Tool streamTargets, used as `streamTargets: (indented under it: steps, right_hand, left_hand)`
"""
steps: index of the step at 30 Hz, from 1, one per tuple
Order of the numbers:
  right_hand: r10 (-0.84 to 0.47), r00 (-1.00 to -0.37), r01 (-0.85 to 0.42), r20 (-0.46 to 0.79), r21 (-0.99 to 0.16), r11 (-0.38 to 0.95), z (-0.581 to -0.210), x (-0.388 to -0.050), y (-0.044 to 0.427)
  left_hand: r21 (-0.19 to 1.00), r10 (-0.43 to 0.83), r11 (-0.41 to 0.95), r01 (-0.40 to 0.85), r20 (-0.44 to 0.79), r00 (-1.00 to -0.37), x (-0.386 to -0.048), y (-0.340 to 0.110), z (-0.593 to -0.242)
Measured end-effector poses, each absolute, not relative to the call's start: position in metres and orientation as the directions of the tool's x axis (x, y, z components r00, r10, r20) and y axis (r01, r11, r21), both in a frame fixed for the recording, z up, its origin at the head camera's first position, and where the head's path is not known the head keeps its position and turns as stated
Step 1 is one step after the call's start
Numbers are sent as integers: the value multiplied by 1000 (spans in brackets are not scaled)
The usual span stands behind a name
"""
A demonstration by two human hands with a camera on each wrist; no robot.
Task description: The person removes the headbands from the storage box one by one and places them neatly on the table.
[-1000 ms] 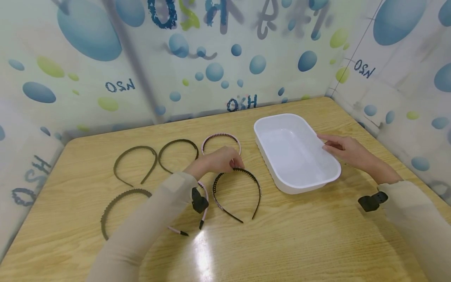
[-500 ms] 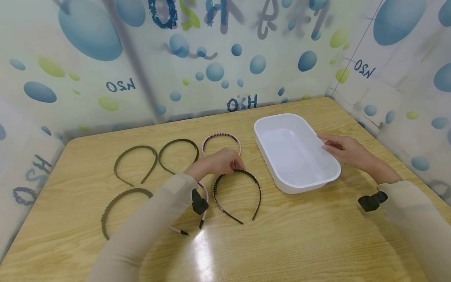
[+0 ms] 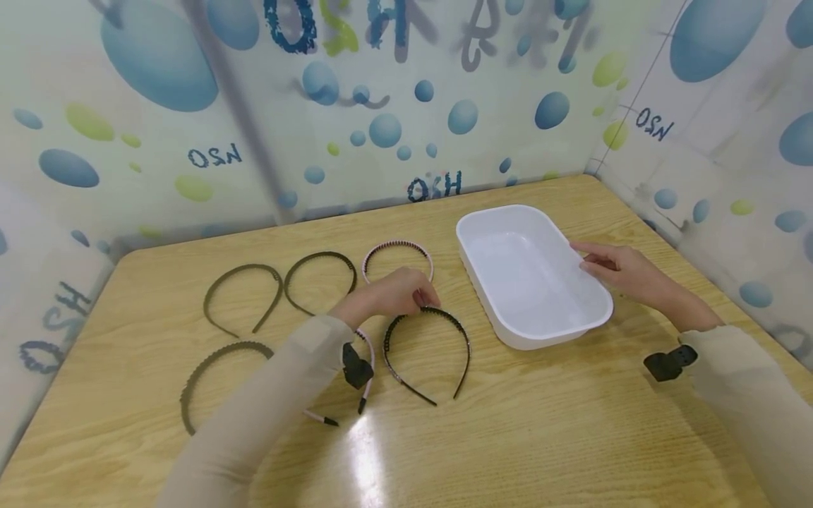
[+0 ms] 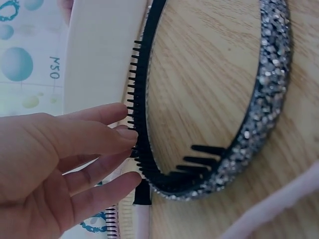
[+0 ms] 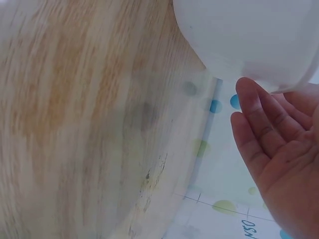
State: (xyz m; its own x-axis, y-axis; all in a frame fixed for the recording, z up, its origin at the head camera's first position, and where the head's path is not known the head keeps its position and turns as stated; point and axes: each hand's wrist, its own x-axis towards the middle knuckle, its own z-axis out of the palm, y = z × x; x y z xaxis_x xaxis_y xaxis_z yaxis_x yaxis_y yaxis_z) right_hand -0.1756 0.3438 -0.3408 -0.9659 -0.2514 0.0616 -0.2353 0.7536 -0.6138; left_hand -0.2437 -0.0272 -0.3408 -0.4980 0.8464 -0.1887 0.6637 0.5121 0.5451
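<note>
My left hand (image 3: 400, 291) pinches the top of a black headband (image 3: 468, 340) between thumb and fingers. Silver glitter covers its outer face and comb teeth line the inside, as the left wrist view shows. Its two ends point toward me, low over or on the wooden table; which of the two, I cannot tell. On the right, my right hand (image 3: 625, 269) holds the long side of a white plastic tray (image 3: 527, 271), thumb at the rim and fingers along the outer wall. No object shows inside the tray.
Dark headbands (image 3: 324, 252) lie on the table's left part, one partly behind my left sleeve. A pink headband (image 3: 399, 243) with black teeth sits beyond my left hand, and another pink headband (image 3: 370, 363) is partly under my forearm. Patterned walls (image 3: 381, 162) border the table.
The black headband has shifted very slightly toward me with my left hand. My right hand and the tray have stayed in place.
</note>
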Motion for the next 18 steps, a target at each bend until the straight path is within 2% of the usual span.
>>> streamTargets:
  steps: [7,11,14,18]
  right_hand:
    - [-262,-959,-271,106,-607,747,-343,-176,344]
    - [-260,-962,-258,84,-597,760,-342,-176,344]
    - [-256,-965,-235,48,-588,774,-339,-177,345]
    - [-259,-964,-246,62,-582,775,-332,-177,347]
  left_hand:
    - [564,852,482,671,-120,-510,-242,-37,-335]
    - [554,859,456,696,-69,-507,-242,-49,-329]
    - [555,840,473,684,-49,-541,-241,-62,-324]
    - [561,796,516,647,-35,-604,-239,-81,-317]
